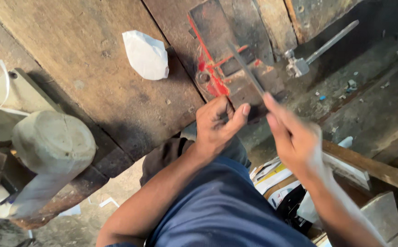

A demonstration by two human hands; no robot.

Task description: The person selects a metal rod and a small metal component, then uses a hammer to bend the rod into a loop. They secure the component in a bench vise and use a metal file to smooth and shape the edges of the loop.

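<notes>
My right hand (pixel 292 135) grips the near end of a long thin metal file (pixel 244 68), which slants up and left across a red bench vise (pixel 221 64). The hand is blurred by motion. My left hand (pixel 217 121) is curled into a loose fist at the front of the vise, thumb out toward the file; whether it pinches a small piece is hidden by the fingers. The vise is bolted to a worn wooden workbench (pixel 93 59).
A crumpled white paper (pixel 146 55) lies on the bench left of the vise. The vise's metal handle bar (pixel 317 48) sticks out upper right. A rounded grey block (pixel 52 146) sits at left. Papers and wooden boards (pixel 368 167) lie below right, on the dirty floor.
</notes>
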